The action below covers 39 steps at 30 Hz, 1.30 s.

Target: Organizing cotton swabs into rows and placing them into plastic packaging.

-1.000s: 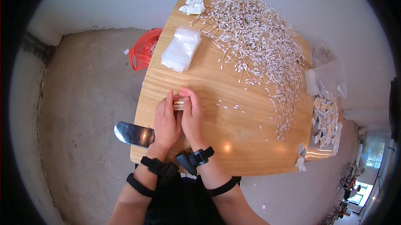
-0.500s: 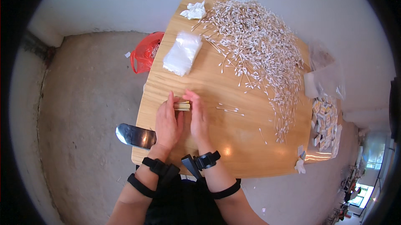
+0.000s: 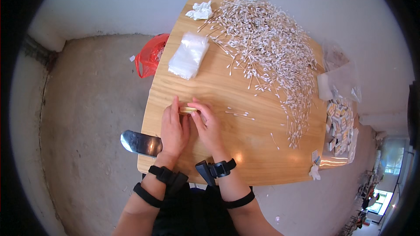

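Between my two hands, above the near left part of the wooden table, lies a small bundle of cotton swabs (image 3: 187,110), its thin sticks running crosswise. My left hand (image 3: 173,128) grips the bundle's left end between fingers and thumb. At the other end, the thumb and fingers of my right hand (image 3: 207,126) close on it. The fingers hide the swab tips. Right of my hands, a few loose swabs (image 3: 238,113) lie on the tabletop. A large heap of cotton swabs (image 3: 271,39) covers the far right of the table.
A stack of clear plastic bags (image 3: 189,56) and a crumpled tissue (image 3: 200,11) lie at the far left of the wooden table (image 3: 258,161). A dark shiny phone-like object (image 3: 142,143) overhangs the left edge. Red bag (image 3: 151,56) on the floor; small packs (image 3: 340,124) at right.
My right hand has moved in from beside the bundle, its spread fingers closing on the right end. The left hand keeps its hold, nearly in place.
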Each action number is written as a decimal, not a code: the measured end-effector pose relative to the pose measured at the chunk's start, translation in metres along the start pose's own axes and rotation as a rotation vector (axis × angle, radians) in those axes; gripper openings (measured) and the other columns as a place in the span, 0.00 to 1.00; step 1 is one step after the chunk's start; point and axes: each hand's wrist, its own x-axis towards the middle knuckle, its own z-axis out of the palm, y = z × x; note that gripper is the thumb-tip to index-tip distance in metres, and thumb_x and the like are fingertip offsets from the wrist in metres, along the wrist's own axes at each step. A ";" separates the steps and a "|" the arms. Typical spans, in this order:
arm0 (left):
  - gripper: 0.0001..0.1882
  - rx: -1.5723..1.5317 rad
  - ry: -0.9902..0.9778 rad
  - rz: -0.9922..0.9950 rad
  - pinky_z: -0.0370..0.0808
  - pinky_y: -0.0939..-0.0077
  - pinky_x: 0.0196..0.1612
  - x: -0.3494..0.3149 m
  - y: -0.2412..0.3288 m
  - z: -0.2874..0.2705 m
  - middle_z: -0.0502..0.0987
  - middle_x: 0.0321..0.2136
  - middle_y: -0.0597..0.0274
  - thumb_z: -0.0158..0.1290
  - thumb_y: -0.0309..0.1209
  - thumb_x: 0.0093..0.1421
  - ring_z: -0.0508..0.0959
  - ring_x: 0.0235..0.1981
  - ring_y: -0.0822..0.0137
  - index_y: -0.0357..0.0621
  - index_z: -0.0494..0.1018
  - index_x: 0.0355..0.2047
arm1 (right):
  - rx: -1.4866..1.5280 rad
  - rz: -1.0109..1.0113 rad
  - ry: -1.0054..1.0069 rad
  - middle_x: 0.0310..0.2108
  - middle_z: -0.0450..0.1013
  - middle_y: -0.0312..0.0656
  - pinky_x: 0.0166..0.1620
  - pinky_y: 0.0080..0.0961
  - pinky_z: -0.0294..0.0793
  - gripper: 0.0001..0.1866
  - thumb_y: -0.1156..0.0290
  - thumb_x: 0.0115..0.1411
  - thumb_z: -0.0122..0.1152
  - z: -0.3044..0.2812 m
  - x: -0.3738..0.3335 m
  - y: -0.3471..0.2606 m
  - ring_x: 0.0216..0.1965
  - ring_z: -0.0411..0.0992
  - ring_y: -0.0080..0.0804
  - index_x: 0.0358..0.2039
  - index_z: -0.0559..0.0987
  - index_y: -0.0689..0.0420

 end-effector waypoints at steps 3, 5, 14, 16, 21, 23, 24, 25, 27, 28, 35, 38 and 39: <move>0.33 0.057 -0.021 -0.009 0.69 0.60 0.49 -0.001 0.001 0.000 0.70 0.44 0.46 0.49 0.19 0.55 0.70 0.45 0.47 0.36 0.56 0.62 | 0.174 0.030 0.049 0.53 0.67 0.44 0.56 0.28 0.67 0.14 0.78 0.62 0.54 -0.003 -0.002 0.005 0.54 0.67 0.32 0.49 0.74 0.60; 0.33 0.080 -0.012 0.002 0.69 0.60 0.48 -0.001 -0.001 0.000 0.70 0.43 0.46 0.51 0.20 0.54 0.71 0.44 0.47 0.37 0.57 0.61 | -0.010 0.040 -0.008 0.50 0.69 0.45 0.55 0.29 0.67 0.15 0.75 0.60 0.57 -0.006 -0.001 -0.001 0.53 0.67 0.34 0.49 0.75 0.59; 0.32 0.025 0.010 0.027 0.69 0.59 0.48 -0.001 0.000 0.002 0.70 0.44 0.45 0.50 0.20 0.53 0.70 0.45 0.46 0.36 0.58 0.60 | -0.111 -0.041 0.036 0.43 0.68 0.49 0.50 0.34 0.68 0.19 0.71 0.57 0.60 -0.003 -0.004 -0.010 0.49 0.67 0.45 0.49 0.74 0.56; 0.31 -0.057 0.072 -0.050 0.70 0.60 0.49 -0.002 0.004 0.004 0.69 0.45 0.44 0.50 0.19 0.53 0.70 0.46 0.46 0.35 0.58 0.59 | -0.178 -0.085 0.055 0.43 0.68 0.48 0.49 0.34 0.69 0.18 0.71 0.57 0.60 -0.002 -0.003 -0.012 0.47 0.68 0.45 0.49 0.74 0.56; 0.32 0.033 0.045 0.009 0.70 0.61 0.50 -0.001 0.001 0.000 0.67 0.48 0.43 0.49 0.18 0.54 0.70 0.47 0.46 0.35 0.56 0.60 | -0.261 -0.092 0.022 0.41 0.69 0.46 0.45 0.34 0.71 0.15 0.72 0.56 0.60 0.003 0.001 -0.012 0.42 0.70 0.45 0.45 0.75 0.55; 0.32 0.042 0.034 0.017 0.70 0.62 0.50 0.000 0.002 0.000 0.67 0.49 0.43 0.49 0.18 0.55 0.70 0.48 0.47 0.35 0.55 0.60 | -0.252 -0.106 0.043 0.39 0.69 0.46 0.41 0.34 0.72 0.12 0.74 0.56 0.59 0.004 0.002 -0.008 0.39 0.71 0.45 0.42 0.75 0.56; 0.31 -0.058 0.057 -0.055 0.69 0.63 0.52 -0.001 0.005 -0.001 0.66 0.50 0.44 0.49 0.17 0.55 0.70 0.49 0.48 0.36 0.56 0.60 | -0.251 -0.106 0.043 0.39 0.69 0.46 0.41 0.34 0.72 0.12 0.74 0.56 0.59 0.004 0.003 -0.007 0.39 0.71 0.45 0.42 0.75 0.56; 0.30 -0.160 0.077 -0.129 0.68 0.64 0.54 -0.002 0.007 0.001 0.66 0.51 0.45 0.49 0.17 0.55 0.69 0.51 0.50 0.37 0.56 0.59 | -0.226 -0.076 0.059 0.38 0.69 0.46 0.41 0.33 0.72 0.12 0.74 0.56 0.59 0.004 0.004 -0.005 0.39 0.71 0.44 0.42 0.75 0.56; 0.30 -0.111 0.088 -0.057 0.67 0.64 0.55 -0.002 0.003 0.002 0.65 0.51 0.45 0.50 0.17 0.55 0.69 0.51 0.51 0.36 0.56 0.59 | -0.202 -0.042 0.077 0.37 0.69 0.46 0.40 0.32 0.72 0.11 0.75 0.56 0.59 0.001 0.004 -0.001 0.39 0.71 0.43 0.41 0.75 0.57; 0.30 -0.060 0.105 0.015 0.67 0.65 0.55 -0.001 0.002 0.001 0.65 0.51 0.45 0.50 0.17 0.55 0.69 0.51 0.52 0.36 0.56 0.59 | -0.169 -0.043 0.084 0.36 0.69 0.46 0.40 0.31 0.72 0.11 0.75 0.57 0.58 0.002 0.005 -0.001 0.38 0.71 0.43 0.41 0.75 0.57; 0.27 -0.150 0.166 -0.049 0.67 0.66 0.53 0.002 0.011 -0.002 0.67 0.48 0.47 0.50 0.17 0.56 0.70 0.49 0.54 0.37 0.60 0.57 | 0.236 0.059 0.118 0.38 0.71 0.47 0.42 0.31 0.71 0.12 0.75 0.57 0.59 0.010 0.000 0.002 0.40 0.71 0.43 0.42 0.76 0.57; 0.23 -0.147 0.068 -0.068 0.69 0.66 0.50 -0.005 0.003 -0.004 0.68 0.45 0.49 0.50 0.16 0.56 0.71 0.45 0.55 0.36 0.63 0.54 | -0.155 -0.132 0.094 0.39 0.70 0.47 0.48 0.36 0.69 0.11 0.75 0.55 0.60 0.008 0.000 -0.001 0.44 0.70 0.46 0.40 0.76 0.57; 0.22 -0.151 0.092 -0.082 0.69 0.66 0.49 -0.006 0.002 -0.004 0.69 0.43 0.49 0.50 0.16 0.56 0.72 0.43 0.55 0.36 0.64 0.53 | -0.156 -0.129 0.095 0.39 0.70 0.47 0.48 0.36 0.69 0.11 0.75 0.55 0.60 0.007 0.001 -0.002 0.44 0.70 0.46 0.40 0.76 0.57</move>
